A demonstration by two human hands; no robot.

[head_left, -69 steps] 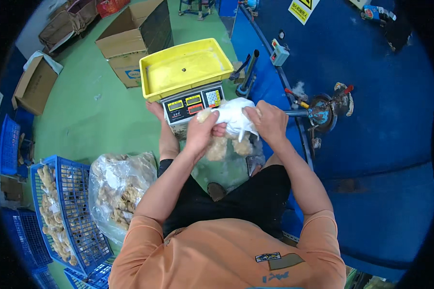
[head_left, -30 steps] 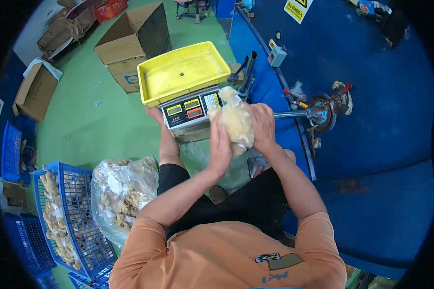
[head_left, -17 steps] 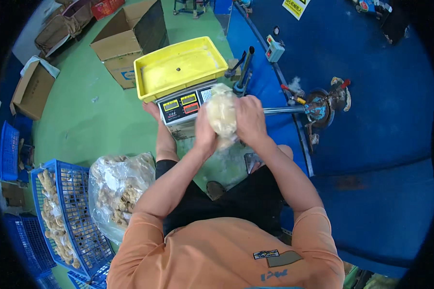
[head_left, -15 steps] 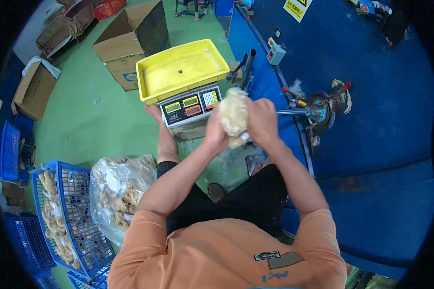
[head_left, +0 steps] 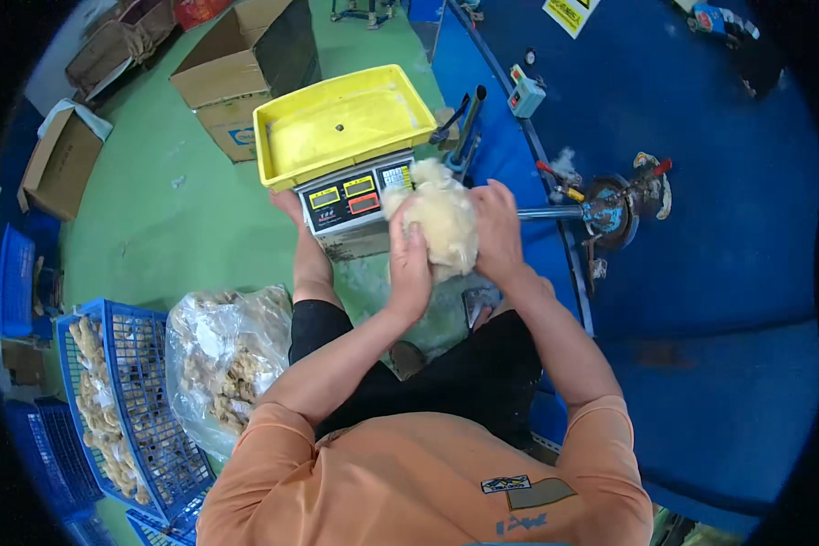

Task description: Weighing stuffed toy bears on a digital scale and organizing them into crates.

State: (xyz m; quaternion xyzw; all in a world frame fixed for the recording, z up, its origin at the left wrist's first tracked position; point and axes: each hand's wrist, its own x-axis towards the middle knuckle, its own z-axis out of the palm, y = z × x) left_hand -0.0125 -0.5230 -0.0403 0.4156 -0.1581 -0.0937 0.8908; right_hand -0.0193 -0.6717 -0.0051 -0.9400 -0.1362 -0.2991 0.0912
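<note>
A cream-coloured plush toy (head_left: 446,226), plump and fluffy with small rounded bumps at its top, is held up in front of my body. My left hand (head_left: 409,268) grips its near left side, the thumb pressed into the pile. On the other side my right hand (head_left: 498,227) is closed against the toy's right edge; its fingertips are partly hidden. Just beyond the toy stands a digital scale (head_left: 346,205) with a shallow yellow tray (head_left: 291,171) on top. A metal tube (head_left: 548,213) from the blue machine (head_left: 701,273) ends near my right hand.
At my left are a blue crate (head_left: 141,391) of tan plush pieces and a clear plastic bag (head_left: 205,346) of more. Cardboard boxes (head_left: 232,123) stand on the green floor. A grey switch box (head_left: 525,96) and red-handled valve (head_left: 610,214) sit on the machine.
The plush toy has turned in my hands and now shows a broader, rounder side. My left hand has shifted slightly lower, with its thumb on the toy. The view has shifted slightly.
</note>
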